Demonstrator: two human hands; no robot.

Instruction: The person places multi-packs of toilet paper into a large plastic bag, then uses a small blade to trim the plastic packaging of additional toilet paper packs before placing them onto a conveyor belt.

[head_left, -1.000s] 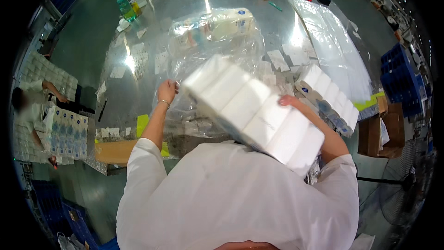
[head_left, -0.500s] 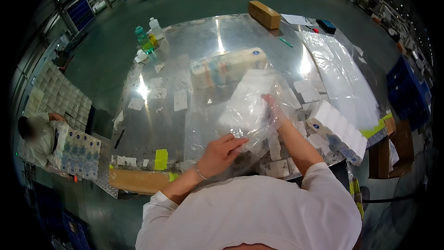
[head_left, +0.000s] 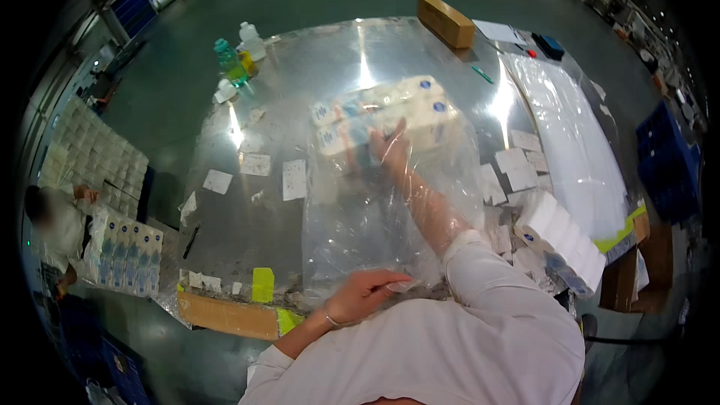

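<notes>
A large clear plastic bag lies on the metal table in front of me, its mouth toward my body. Inside its far end, two long packs of white paper rolls sit one behind the other: the far pack and the near pack. My right hand reaches inside the bag, fingers apart against the near pack. Close to my body, my left hand is closed on the bag's near edge. Another pack of rolls lies on the table at the right, outside the bag.
A stack of flat clear bags covers the table's right side. Bottles stand at the far left corner, and a cardboard box at the far edge. Paper labels are scattered about. A co-worker handles packs at the left.
My right hand has pushed the white roll pack away from me, deeper into the bag, beside the far pack. My left hand stays low at the bag's mouth.
</notes>
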